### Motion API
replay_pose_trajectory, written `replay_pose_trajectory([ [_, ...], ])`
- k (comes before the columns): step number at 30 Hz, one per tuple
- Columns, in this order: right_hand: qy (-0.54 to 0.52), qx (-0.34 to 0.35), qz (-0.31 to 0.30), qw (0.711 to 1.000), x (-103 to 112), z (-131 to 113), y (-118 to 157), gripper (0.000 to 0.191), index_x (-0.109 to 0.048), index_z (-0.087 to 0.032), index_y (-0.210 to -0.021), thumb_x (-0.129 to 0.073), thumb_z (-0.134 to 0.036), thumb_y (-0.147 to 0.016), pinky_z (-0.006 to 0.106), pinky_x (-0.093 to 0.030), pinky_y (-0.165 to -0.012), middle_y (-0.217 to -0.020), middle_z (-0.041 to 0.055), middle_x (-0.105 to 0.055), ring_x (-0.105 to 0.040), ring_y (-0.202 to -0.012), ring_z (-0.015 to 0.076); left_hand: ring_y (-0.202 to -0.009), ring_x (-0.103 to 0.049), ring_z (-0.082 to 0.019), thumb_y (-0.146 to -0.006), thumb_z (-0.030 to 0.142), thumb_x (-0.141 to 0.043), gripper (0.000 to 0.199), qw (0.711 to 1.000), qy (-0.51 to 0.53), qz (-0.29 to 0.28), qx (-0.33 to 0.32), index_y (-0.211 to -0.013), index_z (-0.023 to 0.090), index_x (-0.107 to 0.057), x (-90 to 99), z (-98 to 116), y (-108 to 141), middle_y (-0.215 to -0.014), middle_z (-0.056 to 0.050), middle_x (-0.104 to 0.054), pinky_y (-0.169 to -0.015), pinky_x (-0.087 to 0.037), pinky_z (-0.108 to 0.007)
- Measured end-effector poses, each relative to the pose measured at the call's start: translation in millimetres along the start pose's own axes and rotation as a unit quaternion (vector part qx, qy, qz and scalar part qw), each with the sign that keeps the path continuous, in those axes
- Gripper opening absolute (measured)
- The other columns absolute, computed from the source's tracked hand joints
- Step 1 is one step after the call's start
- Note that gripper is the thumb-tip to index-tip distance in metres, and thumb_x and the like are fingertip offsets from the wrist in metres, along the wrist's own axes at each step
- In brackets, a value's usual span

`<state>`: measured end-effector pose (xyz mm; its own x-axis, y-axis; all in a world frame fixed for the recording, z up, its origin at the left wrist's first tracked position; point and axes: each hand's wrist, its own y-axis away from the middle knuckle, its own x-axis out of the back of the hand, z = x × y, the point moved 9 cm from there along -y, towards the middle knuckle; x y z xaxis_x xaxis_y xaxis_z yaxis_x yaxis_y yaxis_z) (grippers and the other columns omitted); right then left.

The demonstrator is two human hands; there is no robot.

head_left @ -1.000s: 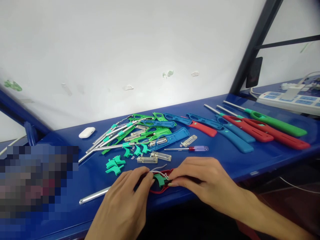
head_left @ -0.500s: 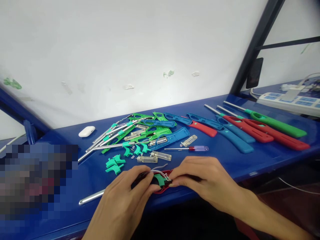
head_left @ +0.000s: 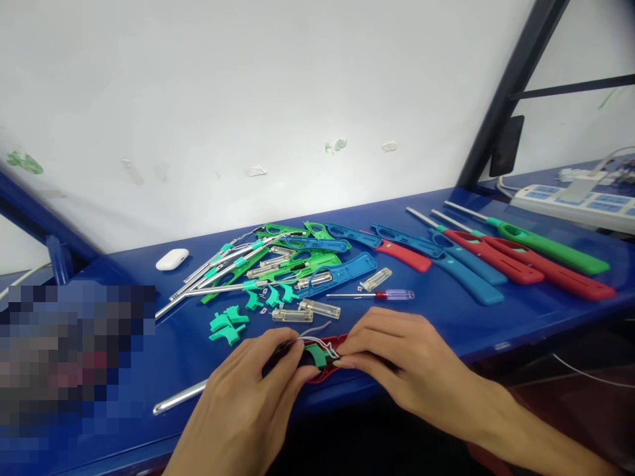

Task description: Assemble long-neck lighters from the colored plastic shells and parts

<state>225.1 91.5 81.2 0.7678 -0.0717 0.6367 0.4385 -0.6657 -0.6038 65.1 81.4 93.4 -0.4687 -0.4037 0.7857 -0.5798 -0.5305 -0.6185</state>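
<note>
My left hand [head_left: 251,387] is closed around the front of a red lighter casing [head_left: 327,377], an open half shell of a long-necked lighter. Its metal tube [head_left: 179,396] sticks out to the left, beyond my hand. Inside the shell sits a green trigger [head_left: 316,356], and white wires [head_left: 316,338] run loosely over it. With thumb and fingers pinched at the wire ends, my right hand [head_left: 409,354] works in the right part of the shell. Its fingertips partly hide what they grip there.
Behind my hands lie green triggers [head_left: 228,325], clear fuel tanks [head_left: 320,309], a screwdriver [head_left: 391,295], metal tubes [head_left: 228,291] and blue half shells [head_left: 342,272]. Assembled lighters [head_left: 550,268] are at the right, near a power strip [head_left: 570,203]. A white earbud case [head_left: 172,259] is at the left.
The metal tube's tip has shifted slightly down and left as the casing tilts a little. My right fingers have moved slightly on the casing; both hands keep their grip.
</note>
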Motion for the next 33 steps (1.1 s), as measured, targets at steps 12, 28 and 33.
replay_pose_trajectory([
  [12, -0.034, -0.041, -0.03, 0.998, -4.7, 11.2, -2.1, 0.007, -0.072, -0.021, -0.1, -0.068, -0.025, -0.105, 0.023, -0.05, -0.08, -0.094, -0.0014, -0.074, -0.067, -0.085, 0.0127, -0.087, -0.078, -0.022, -0.112, 0.027, -0.048, 0.019, 1.0, -0.007, 0.011, -0.015, -0.115, 0.019, -0.065, -1.0, 1.4, -2.1, -0.11, -0.008, -0.073, -0.071, -0.068, -0.038],
  [28, 0.014, 0.003, -0.041, 0.999, -4.9, 1.8, -1.5, 0.025, -0.078, -0.021, -0.098, -0.057, -0.028, -0.11, 0.025, -0.049, -0.075, -0.093, 0.0015, -0.075, -0.065, -0.082, 0.0145, -0.082, -0.078, -0.02, -0.113, 0.03, -0.045, 0.023, 1.0, 0.013, -0.006, -0.001, -0.113, 0.023, -0.066, -2.6, -4.8, -2.3, -0.112, -0.005, -0.074, -0.069, -0.066, -0.033],
  [33, -0.014, -0.017, -0.058, 0.998, -4.2, 5.2, -0.4, 0.02, -0.079, -0.022, -0.106, -0.06, -0.028, -0.109, 0.024, -0.052, -0.08, -0.1, 0.0017, -0.076, -0.067, -0.088, 0.0144, -0.078, -0.078, -0.019, -0.114, 0.031, -0.043, 0.026, 1.0, 0.006, -0.017, 0.0, -0.111, 0.023, -0.068, -2.2, -5.6, -5.2, -0.109, -0.005, -0.076, -0.066, -0.067, -0.033],
])
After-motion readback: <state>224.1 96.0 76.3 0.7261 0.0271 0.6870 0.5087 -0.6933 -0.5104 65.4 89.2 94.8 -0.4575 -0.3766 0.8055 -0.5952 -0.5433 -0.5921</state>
